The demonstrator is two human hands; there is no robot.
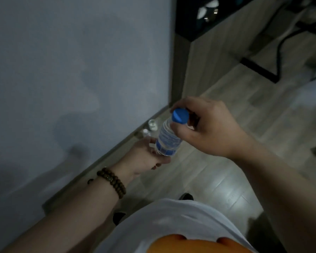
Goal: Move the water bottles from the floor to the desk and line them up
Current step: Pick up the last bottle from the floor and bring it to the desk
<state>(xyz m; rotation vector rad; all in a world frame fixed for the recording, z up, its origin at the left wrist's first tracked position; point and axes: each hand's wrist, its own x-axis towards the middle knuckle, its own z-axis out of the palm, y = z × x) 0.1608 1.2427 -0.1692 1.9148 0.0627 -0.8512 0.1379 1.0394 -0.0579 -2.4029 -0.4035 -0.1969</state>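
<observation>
Water bottle (169, 137), tilted, at frame centre: right hand (208, 128) pinches its blue cap (180, 115), left hand (146, 156) curls round its base. Two blurred bottles (152, 124) on the floor (217, 189) beyond.

R hand (208, 132) fingers (178, 129) pinching; L hand (144, 157) cupped below.

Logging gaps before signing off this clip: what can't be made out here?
Head view:
- Floor bottles: small, blurred, dim; partly behind the held bottle, count unsure.
- Held bottle's base: covered by the left hand.
- Its neck: covered by the right hand.
- Desk: not identifiable in the frame.
</observation>
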